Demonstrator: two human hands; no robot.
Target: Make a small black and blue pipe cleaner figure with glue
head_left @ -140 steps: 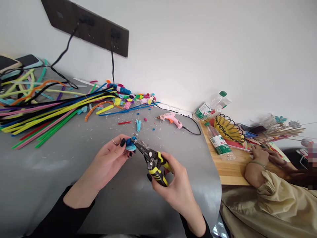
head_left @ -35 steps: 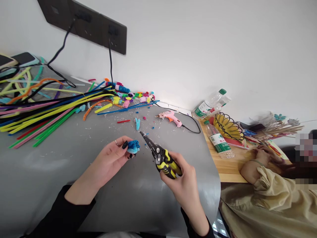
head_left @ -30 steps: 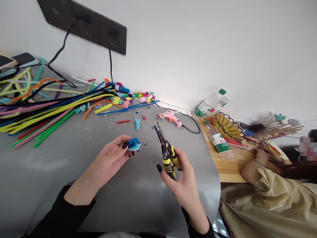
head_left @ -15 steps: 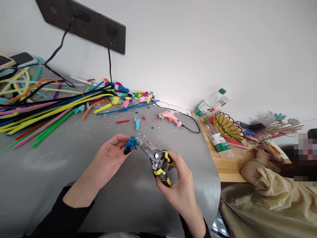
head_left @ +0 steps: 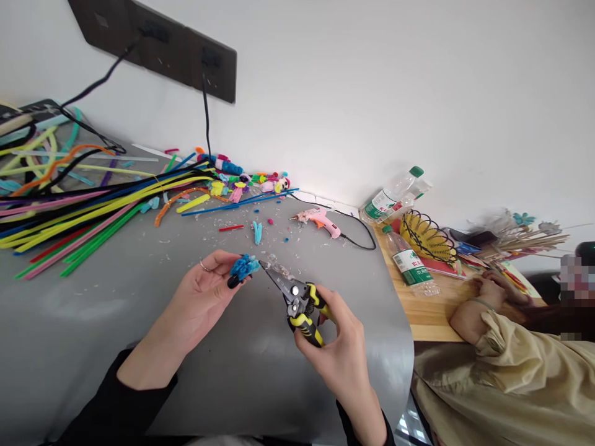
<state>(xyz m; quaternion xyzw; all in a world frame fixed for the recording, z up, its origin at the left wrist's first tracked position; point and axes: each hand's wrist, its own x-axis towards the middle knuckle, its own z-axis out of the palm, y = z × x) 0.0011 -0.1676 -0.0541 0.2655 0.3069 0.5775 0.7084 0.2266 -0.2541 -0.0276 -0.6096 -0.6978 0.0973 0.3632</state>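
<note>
Between the thumb and fingers of my left hand (head_left: 204,294) is a small blue fuzzy pipe-cleaner piece (head_left: 244,267), with a lighter blue end facing right. My right hand (head_left: 337,341) is wrapped round the yellow-and-black handles of a pair of wire strippers (head_left: 294,297). Their jaws point up and left, with the tip just right of the blue piece and slightly apart from it. Whitish fluff lies on the grey table near the jaws. Beyond my hands are a light blue bent pipe-cleaner piece (head_left: 257,232) and a short red piece (head_left: 231,228).
A pink glue gun (head_left: 320,222) with a black cord lies near the wall. Many coloured pipe cleaners (head_left: 106,210) spread across the left, beside small fuzzy figures (head_left: 237,186). Bottles (head_left: 411,266) and a yellow basket (head_left: 425,238) stand on the wooden table, where another person sits.
The strippers' tip has come away from the blue piece, moving slightly right and down. My left hand has shifted a little left with the piece. At far left, the cord and phones have moved.
</note>
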